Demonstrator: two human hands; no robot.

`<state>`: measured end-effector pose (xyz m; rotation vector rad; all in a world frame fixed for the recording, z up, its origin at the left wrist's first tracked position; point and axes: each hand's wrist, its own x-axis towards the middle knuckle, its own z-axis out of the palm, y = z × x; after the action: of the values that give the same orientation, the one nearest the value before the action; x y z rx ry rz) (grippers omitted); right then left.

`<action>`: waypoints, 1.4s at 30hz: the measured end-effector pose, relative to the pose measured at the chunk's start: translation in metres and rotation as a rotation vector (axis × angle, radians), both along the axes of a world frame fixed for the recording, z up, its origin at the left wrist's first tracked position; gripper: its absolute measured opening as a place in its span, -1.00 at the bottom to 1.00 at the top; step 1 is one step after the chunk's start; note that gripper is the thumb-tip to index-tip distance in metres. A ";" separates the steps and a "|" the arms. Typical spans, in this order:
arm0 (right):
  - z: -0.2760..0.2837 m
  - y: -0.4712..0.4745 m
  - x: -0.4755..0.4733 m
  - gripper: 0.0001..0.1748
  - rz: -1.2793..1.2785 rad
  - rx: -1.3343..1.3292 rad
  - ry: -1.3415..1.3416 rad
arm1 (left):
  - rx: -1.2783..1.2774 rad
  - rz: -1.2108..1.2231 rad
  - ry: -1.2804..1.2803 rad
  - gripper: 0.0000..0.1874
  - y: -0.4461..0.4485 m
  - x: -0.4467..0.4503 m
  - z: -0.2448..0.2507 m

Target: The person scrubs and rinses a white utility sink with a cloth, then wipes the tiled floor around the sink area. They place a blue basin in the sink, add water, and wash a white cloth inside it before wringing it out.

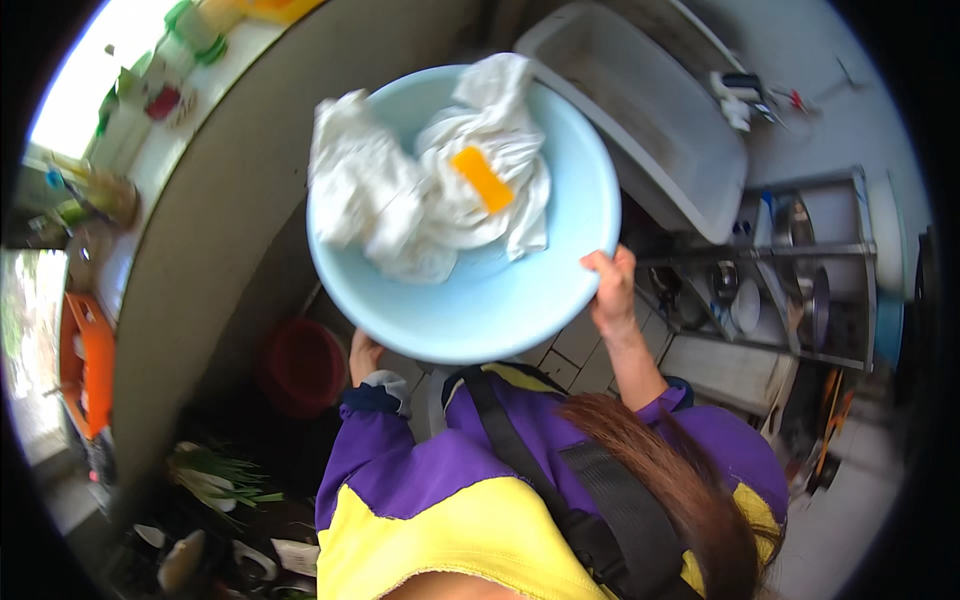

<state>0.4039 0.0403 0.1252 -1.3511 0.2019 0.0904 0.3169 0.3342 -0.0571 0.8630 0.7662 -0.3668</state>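
A light blue plastic basin is held up in front of my body, tilted so that its inside faces me. My right hand grips the rim on the right, thumb over the edge. Under the lower left side, my left hand supports the basin; its fingers are mostly hidden behind the wall. Inside lie crumpled white cloths, one bunch draped over the left rim and another reaching the top rim. An orange bar, which looks like laundry soap, rests on the cloth near the middle.
Behind the basin at upper right stands a large whitish tub. A metal rack with bowls and pans is on the right. At left are a dark red bucket, a windowsill with jars, and an orange basket. Green onions lie lower left.
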 end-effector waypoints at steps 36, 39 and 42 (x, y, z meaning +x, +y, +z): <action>-0.009 -0.281 0.222 -0.41 -0.472 -0.890 0.159 | 0.464 -1.410 -1.126 -0.62 -0.161 0.269 0.213; 0.066 -0.229 0.226 -0.53 -0.157 -0.522 -0.352 | 1.372 -1.492 -1.312 -0.58 -0.246 0.389 0.235; 0.128 -0.187 0.233 -0.22 -0.055 -1.102 -0.833 | 1.574 -1.517 -1.569 -0.59 -0.368 0.469 0.273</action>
<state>0.6365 -0.1466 0.2534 -2.3383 -0.4972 -0.7230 0.7861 -0.0340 0.2154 2.5850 -1.5453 -0.1650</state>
